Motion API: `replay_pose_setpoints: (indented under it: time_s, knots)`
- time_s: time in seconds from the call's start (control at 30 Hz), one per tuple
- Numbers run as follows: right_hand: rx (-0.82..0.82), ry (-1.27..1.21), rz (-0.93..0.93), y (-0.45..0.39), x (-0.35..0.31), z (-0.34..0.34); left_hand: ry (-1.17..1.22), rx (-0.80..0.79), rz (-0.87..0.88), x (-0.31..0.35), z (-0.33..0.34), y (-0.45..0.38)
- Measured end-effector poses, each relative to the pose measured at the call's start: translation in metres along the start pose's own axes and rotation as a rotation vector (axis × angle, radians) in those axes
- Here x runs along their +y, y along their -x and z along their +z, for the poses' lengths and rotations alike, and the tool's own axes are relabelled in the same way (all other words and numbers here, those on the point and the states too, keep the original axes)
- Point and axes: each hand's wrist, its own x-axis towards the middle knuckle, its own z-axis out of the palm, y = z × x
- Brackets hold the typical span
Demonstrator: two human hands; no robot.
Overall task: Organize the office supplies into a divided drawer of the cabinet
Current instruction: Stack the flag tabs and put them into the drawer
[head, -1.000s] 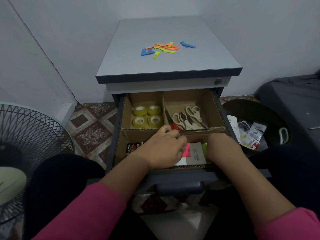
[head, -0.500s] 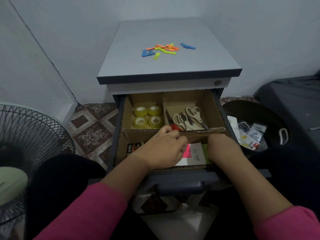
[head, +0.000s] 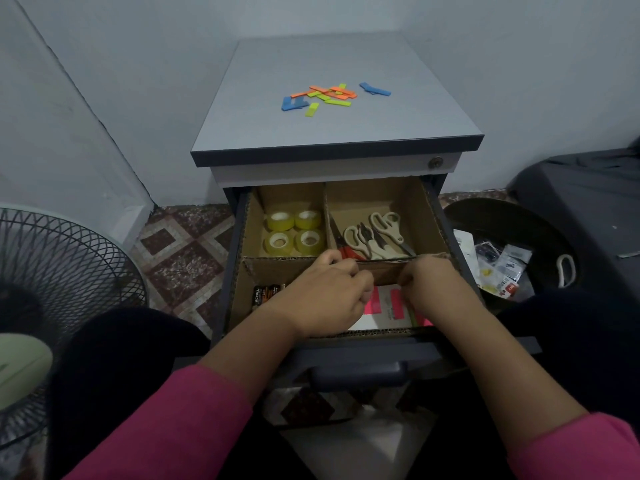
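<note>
Left hand grip: the left hand (head: 320, 299) hangs over the front right compartment with its fingers curled in toward the palm. Whether they pinch anything I cannot tell; the fingertips are hidden.
Right hand grip: the right hand (head: 433, 289) sits just beside it, fingers bent down over the pink sticky notes (head: 384, 304). Contact looks likely, but a firm hold cannot be confirmed.
Likely purpose: both hands seem to be settling the notes flat in their own section, so they stay apart from other supplies.
Front left compartment: batteries (head: 265, 293) lie beside the left wrist, against the cardboard wall.
Back left compartment: four rolls of tape (head: 294, 232) stand together in a square.
Back right compartment: scissors (head: 375, 235) lie in a loose heap, handles toward the back.
Drawer: the drawer (head: 415, 348) is pulled out, lined with a cardboard divider (head: 325, 216) that separates each kind.
Cabinet top: a scatter of coloured paper flags (head: 325, 95) waits well apart from the drawer, apparently still to be sorted.
Surroundings: a fan (head: 62, 271) stands on the left, a dark bin (head: 502, 220) with wrappers on the right.
</note>
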Motion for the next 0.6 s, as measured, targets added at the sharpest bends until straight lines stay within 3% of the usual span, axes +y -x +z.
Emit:
replay_pose_setpoints:
  time_s: [0.1,0.33,0.6]
  knots:
    - [-0.065,0.070,0.014,-0.001,0.003,0.000,0.000,-0.009,0.008,0.000,-0.001,0.000]
    - [-0.041,0.046,-0.063,0.002,0.004,0.009,0.112,-0.063,0.053,0.005,-0.005,0.000]
    - [-0.038,0.032,-0.122,-0.003,0.001,0.012,0.045,-0.099,0.045,0.006,0.000,-0.003]
